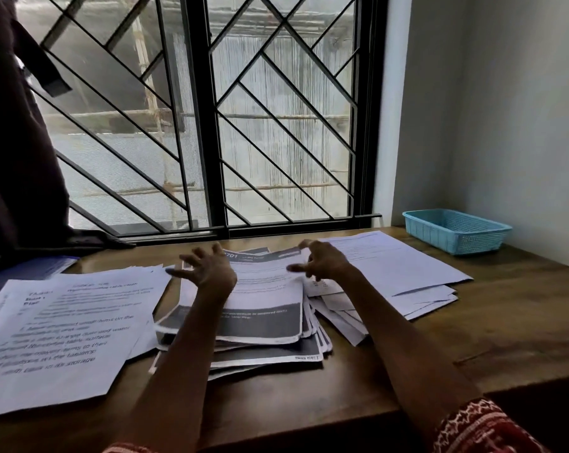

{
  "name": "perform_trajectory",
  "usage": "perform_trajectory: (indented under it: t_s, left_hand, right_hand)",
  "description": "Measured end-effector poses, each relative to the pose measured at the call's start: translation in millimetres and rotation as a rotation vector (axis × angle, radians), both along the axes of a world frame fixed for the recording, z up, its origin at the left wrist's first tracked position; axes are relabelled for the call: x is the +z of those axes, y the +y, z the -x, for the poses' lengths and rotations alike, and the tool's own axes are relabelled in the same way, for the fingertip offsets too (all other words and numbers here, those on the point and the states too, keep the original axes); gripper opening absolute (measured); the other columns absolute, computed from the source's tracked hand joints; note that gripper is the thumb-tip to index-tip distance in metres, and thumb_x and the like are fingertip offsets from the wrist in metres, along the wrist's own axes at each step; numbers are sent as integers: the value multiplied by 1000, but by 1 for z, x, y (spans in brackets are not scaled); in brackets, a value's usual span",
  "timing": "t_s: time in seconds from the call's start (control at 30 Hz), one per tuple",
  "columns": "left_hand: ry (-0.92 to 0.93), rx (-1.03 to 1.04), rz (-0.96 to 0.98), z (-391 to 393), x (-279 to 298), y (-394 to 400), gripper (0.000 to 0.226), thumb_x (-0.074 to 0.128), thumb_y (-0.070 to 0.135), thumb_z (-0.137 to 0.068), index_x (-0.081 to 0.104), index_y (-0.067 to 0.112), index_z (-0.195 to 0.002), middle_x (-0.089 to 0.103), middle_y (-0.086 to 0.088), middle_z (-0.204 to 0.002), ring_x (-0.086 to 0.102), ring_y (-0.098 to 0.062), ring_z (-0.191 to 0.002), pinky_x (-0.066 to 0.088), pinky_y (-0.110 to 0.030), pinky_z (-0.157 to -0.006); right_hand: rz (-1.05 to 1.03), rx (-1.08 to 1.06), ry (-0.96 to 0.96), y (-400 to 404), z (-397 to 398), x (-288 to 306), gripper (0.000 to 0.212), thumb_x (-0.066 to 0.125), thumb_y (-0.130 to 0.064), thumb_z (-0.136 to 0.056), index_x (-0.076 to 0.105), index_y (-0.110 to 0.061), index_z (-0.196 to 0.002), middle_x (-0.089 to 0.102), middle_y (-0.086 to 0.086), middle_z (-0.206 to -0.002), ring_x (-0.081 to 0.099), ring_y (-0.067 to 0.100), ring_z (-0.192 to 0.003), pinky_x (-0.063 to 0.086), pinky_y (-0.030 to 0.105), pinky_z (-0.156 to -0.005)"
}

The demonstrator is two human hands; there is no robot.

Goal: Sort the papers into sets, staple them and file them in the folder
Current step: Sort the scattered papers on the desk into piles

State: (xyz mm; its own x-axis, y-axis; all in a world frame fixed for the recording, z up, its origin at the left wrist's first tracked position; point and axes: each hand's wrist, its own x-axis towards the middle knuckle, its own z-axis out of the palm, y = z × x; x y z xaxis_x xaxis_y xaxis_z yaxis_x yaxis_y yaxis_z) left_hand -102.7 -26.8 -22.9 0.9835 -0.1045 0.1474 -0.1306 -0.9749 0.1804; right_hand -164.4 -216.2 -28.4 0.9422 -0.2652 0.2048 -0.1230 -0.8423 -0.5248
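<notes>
Three heaps of printed paper lie on the wooden table [407, 364]. The middle pile [263, 322] has sheets with dark grey bands and is loosely stacked. My left hand [208, 268] hovers over its far left part with fingers spread and nothing in it. My right hand [319, 261] is over its far right corner, fingers curled and apart, thumb and forefinger near the top sheet's edge. On the left lies a white pile with large black text [64, 328]. Plain white sheets [394, 273] fan out on the right. A blue folder [22, 269] peeks out at the far left.
A light blue plastic basket [456, 230] stands at the table's back right corner by the wall. A barred window [211, 125] runs behind the table. A dark cloth [18, 142] hangs at the left. No stapler is in view.
</notes>
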Motion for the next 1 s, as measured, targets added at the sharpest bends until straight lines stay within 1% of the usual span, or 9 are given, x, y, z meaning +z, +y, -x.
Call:
perform_trajectory:
  t_s: [0.07,0.13,0.27,0.33,0.47,0.7,0.83,0.93,1.0]
  left_hand:
    - [-20,-128,-47,5,-3,-10,72,52,27,-93,10,16,-150,4,-17,-155,3,-40,-143,1,-68,-107]
    - [24,-323,-28,13,-9,-24,68,45,48,-93,20,15,-147,9,-11,-157,6,-32,-144,-4,-68,-105]
    - [146,-521,-47,28,-30,-51,68,25,63,-92,21,23,-148,11,-7,-158,7,-27,-145,-14,-70,-102]
    - [222,-499,-78,30,-36,-53,80,24,72,-86,8,26,-150,-2,-8,-158,-3,-31,-145,-16,-70,-99]
    - [276,-393,-74,33,-35,-46,86,24,74,-85,-1,24,-150,-12,-12,-157,-14,-34,-143,-15,-71,-99]
    - [241,-308,9,37,-34,-52,85,31,69,-87,7,17,-150,-3,-17,-157,-6,-35,-144,-8,-71,-102]
    - [160,-342,115,28,-36,-54,82,39,64,-88,20,11,-147,22,-14,-153,17,-30,-143,0,-65,-109]
    - [22,-356,321,24,-34,-53,65,46,51,-92,36,7,-139,47,-14,-139,43,-29,-130,26,-47,-111]
    - [-26,-350,548,21,-30,-51,51,49,43,-93,50,6,-128,59,-15,-126,53,-29,-118,40,-34,-97]
  right_hand:
    - [164,-207,-73,-11,3,0,60,61,-45,-86,46,-12,-134,59,11,-126,58,24,-111,44,32,-92]
    - [239,-390,-76,-22,8,-2,47,57,-35,-90,49,-10,-129,54,11,-131,51,27,-122,41,34,-97]
    - [321,-595,234,-27,13,-10,38,52,-19,-91,49,-6,-127,56,13,-127,53,34,-116,48,47,-90]
    - [396,-606,342,-24,12,-11,39,47,-17,-94,47,-6,-130,53,15,-130,51,37,-117,48,56,-86]
    - [535,-578,374,-23,7,-9,35,46,-4,-91,53,-6,-126,58,13,-125,58,34,-110,52,55,-77]
    - [672,-520,302,-25,4,-11,36,45,5,-89,57,-8,-121,62,9,-120,63,30,-105,57,43,-79]
    - [661,-515,174,-22,3,-12,36,44,6,-90,60,-9,-119,63,8,-119,62,28,-108,54,36,-86]
    - [496,-513,36,-21,3,-13,28,48,1,-91,61,-7,-114,62,10,-118,60,27,-111,49,33,-87]
    - [232,-504,-96,-20,2,-11,20,60,-13,-88,65,-7,-106,65,13,-112,62,28,-106,50,32,-85]
